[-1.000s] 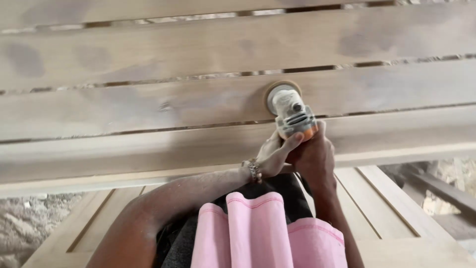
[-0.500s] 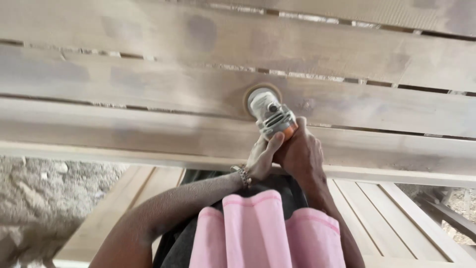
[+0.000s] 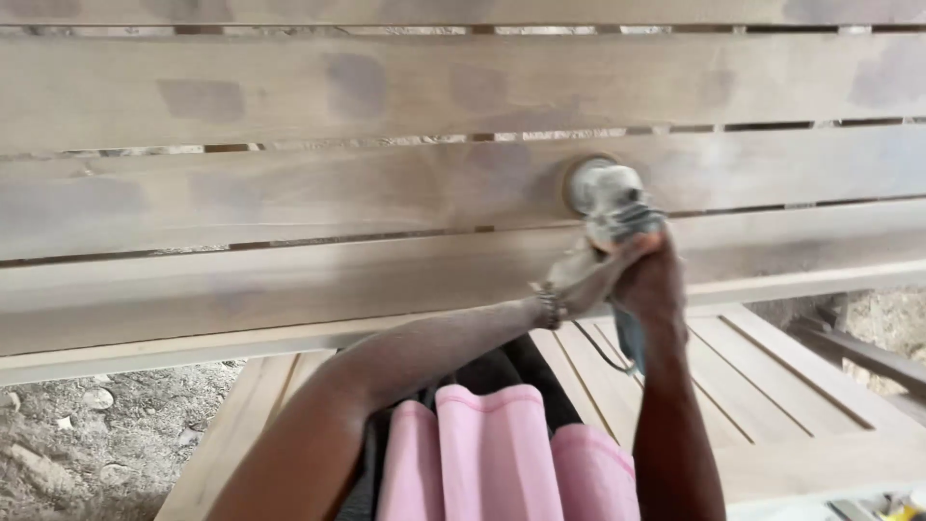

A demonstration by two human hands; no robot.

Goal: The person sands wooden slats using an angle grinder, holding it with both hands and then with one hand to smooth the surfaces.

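Observation:
Both my hands grip a small grey power sander whose round pad presses flat on a pale wooden slat of a slatted panel. My left hand, with a metal bracelet at the wrist, wraps the tool's body from the left. My right hand holds it from the right and below. The sander is blurred by motion. Its cord hangs down by my right forearm.
The slats run left to right with narrow gaps between them. A lower slatted wooden piece lies beneath, right of my arms. Stony ground shows at lower left. Pink cloth covers my lap.
The sander and both hands have slid to the right along the slat. My view has swung so the slats sit more level.

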